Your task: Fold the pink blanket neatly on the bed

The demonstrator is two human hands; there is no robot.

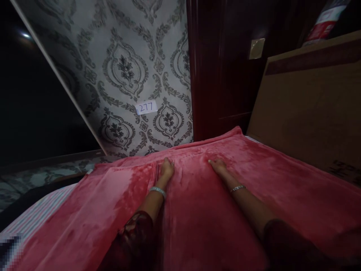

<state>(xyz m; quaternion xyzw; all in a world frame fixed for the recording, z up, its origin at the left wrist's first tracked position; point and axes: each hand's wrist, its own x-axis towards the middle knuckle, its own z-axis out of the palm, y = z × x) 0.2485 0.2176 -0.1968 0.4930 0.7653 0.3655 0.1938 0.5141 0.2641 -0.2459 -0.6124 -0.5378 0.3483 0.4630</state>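
Note:
A plush red-pink blanket [197,210] is spread out in front of me, with a folded edge running lengthwise near its middle. My left hand [167,168] is at the far end of that edge, its fingers curled on the cloth. To its right, my right hand [218,165] rests on the blanket's surface, thumb stretched out to the left. The other fingers of the right hand are partly hidden. Each wrist wears a bangle.
Striped bedding [42,210] shows under the blanket's left side. A patterned wall [126,71] with a paper label [146,107] reading 277 rises behind. A large cardboard box [307,101] borders the right, beside a dark red door [220,67]. At left is a dark panel [36,94].

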